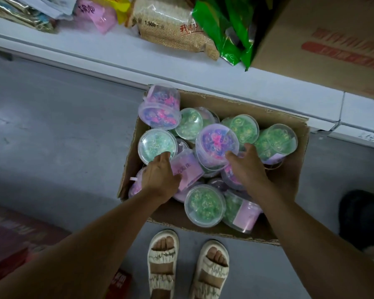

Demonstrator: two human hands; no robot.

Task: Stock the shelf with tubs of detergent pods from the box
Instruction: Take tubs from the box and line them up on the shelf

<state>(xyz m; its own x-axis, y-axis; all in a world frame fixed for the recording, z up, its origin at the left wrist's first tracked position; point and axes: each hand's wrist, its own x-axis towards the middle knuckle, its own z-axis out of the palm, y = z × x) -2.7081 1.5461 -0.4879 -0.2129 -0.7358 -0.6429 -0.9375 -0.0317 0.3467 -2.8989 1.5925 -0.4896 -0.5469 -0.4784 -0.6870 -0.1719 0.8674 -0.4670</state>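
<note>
Cardboard, torn along the rim: the box (pixel 298 169) sits on the grey floor (pixel 52 126) right in front of my sandals (pixel 188 264), pushed up against the white shelf (pixel 203 78). It is heaped with clear tubs of pods, some green, some pink and purple, lying upright and on their sides. One pink tub (pixel 160 108) perches on the box's far left corner.

My left hand (pixel 160 180) reaches in at the left side, fingers curled round a tub lying on its side with a pink label (pixel 187 169); its fingertips touch a pale green tub (pixel 157 145). My right hand (pixel 246 167) grips the near edge of a purple tub (pixel 217 145) in the middle of the heap, thumb on its rim.

On the shelf lie a rice bag (pixel 173 26), green packets (pixel 227 31), a pink packet (pixel 95 14) and a brown carton (pixel 324 39).
</note>
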